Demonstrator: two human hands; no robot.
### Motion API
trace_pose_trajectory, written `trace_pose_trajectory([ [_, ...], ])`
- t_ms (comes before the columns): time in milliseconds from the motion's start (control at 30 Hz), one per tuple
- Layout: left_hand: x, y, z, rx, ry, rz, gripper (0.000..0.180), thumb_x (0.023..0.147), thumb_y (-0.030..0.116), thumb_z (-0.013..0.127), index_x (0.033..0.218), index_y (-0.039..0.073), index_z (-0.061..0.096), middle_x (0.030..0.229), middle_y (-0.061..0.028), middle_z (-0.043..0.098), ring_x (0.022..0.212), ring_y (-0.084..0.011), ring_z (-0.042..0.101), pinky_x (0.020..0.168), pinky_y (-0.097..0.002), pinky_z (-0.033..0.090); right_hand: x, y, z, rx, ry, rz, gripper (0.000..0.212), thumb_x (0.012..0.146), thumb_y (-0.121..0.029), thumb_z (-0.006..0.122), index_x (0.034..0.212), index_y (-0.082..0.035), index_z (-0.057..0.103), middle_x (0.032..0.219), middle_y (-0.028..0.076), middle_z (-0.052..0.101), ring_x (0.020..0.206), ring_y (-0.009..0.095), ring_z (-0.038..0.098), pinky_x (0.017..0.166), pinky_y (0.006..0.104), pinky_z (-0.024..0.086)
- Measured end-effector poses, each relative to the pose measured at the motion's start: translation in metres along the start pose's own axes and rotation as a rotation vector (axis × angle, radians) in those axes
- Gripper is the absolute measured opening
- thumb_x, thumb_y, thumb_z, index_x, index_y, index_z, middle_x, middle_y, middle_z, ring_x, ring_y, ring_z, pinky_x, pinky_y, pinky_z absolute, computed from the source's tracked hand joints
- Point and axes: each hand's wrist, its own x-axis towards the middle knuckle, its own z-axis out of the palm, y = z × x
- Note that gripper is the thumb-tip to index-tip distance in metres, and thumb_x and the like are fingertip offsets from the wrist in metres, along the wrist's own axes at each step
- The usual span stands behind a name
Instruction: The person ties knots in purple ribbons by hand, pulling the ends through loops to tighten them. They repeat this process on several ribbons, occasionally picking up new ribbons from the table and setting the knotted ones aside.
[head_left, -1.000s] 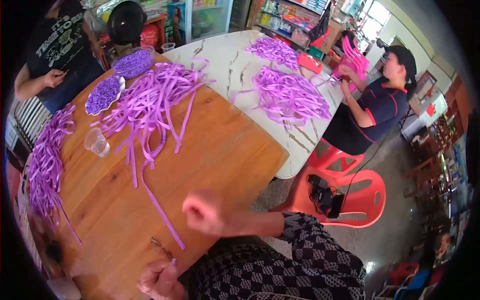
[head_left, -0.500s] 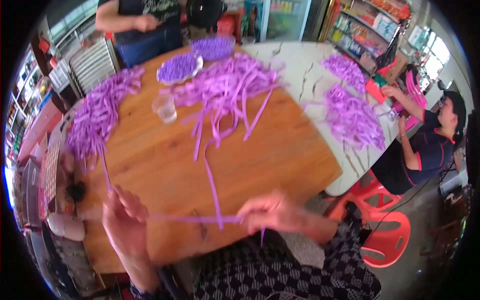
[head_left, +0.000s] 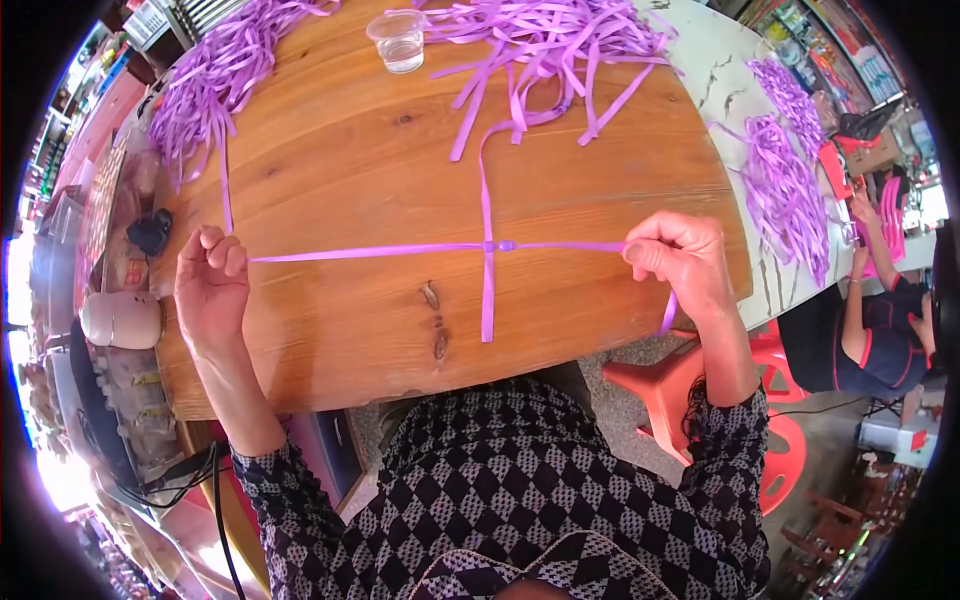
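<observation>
And here's the purple ribbon (head_left: 370, 253), drawn nearly straight across above the counter (head_left: 320, 330), left hand (head_left: 212, 290) at one end, right hand (head_left: 685, 262) at the other! Fingers closed at both ends: the left curled on the tip, the right pinching, with a loose tail (head_left: 667, 312) dangling below. Midway, a small purple bead (head_left: 507, 246) sits just beside the crossing with a second strand (head_left: 487, 200) running out of the heap (head_left: 560, 45); knotted or merely overlapping, I can't tell. The danger? A hard tug could slide that bead or drag the strand out of line. And look left: a stray end (head_left: 226, 190) hangs right by those fingertips, so a careless sweep might snag it!
</observation>
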Motion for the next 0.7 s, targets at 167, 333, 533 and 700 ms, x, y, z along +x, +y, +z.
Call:
trace_pose_trajectory([
  [167,0.004,0.006,-0.032,0.286,0.075,-0.002,0.018,0.086,0.006,0.051,0.102,-0.001,0.052,0.093,-0.0099,0.056,0.08,-0.0156,0.052,0.065,-0.0261,0.04,0.007,0.013,0.0,-0.052,-0.003,-0.038,0.008,0.079,-0.006,0.064,0.075,0.001,0.063,0.063,0.001,0.058,0.056,0.005,0.051,0.05,0.0193,0.038],
  [333,-0.008,-0.053,0.038,1.362,0.228,0.569,0.039,0.076,0.002,0.059,0.115,-0.001,0.052,0.106,-0.0119,0.057,0.1,-0.0168,0.052,0.077,-0.0288,0.043,0.011,0.005,0.009,-0.17,-0.074,0.005,0.006,0.08,-0.001,0.06,0.078,0.003,0.063,0.067,0.002,0.059,0.061,0.006,0.052,0.056,0.0202,0.042],
  [533,-0.018,-0.132,0.089,1.886,-0.615,0.47,0.031,0.069,0.01,0.066,0.099,0.004,0.061,0.093,-0.0112,0.061,0.091,-0.0292,0.055,0.081,-0.038,0.042,0.013,-0.038,0.022,0.018,-0.031,-0.058,0.007,0.079,-0.004,0.063,0.077,0.002,0.064,0.065,0.002,0.059,0.059,0.006,0.054,0.053,0.0197,0.041],
  [700,-0.018,-0.139,0.081,1.852,-0.667,0.545,0.019,0.072,0.009,0.065,0.088,0.002,0.059,0.08,-0.0103,0.06,0.078,-0.026,0.057,0.069,-0.0391,0.045,0.014,-0.036,0.007,0.054,0.058,-0.11,0.008,0.078,-0.007,0.065,0.077,0.001,0.064,0.065,0.003,0.061,0.054,0.007,0.052,0.049,0.0196,0.039],
])
